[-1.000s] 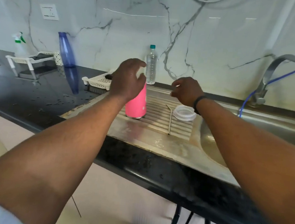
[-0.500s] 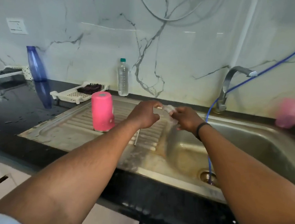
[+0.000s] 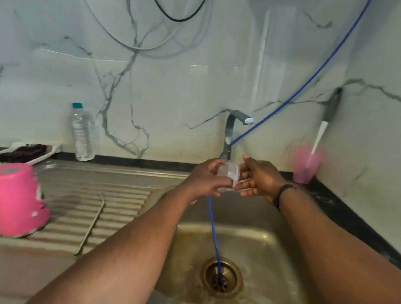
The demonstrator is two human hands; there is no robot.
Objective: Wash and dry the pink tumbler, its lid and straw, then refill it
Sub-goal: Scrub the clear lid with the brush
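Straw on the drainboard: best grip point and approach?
Pinch the straw near mid-length from straight above. It lies flat along the drainboard ribs, apart from the upside-down tumbler, so the top is open; fingertips likely need to straddle it across the grooves.

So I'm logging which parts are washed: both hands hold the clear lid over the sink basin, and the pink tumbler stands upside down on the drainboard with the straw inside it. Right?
Not quite. The head view shows the straw lying flat on the drainboard beside the upside-down pink tumbler, not inside it. The left hand and right hand do hold the clear lid over the sink basin.
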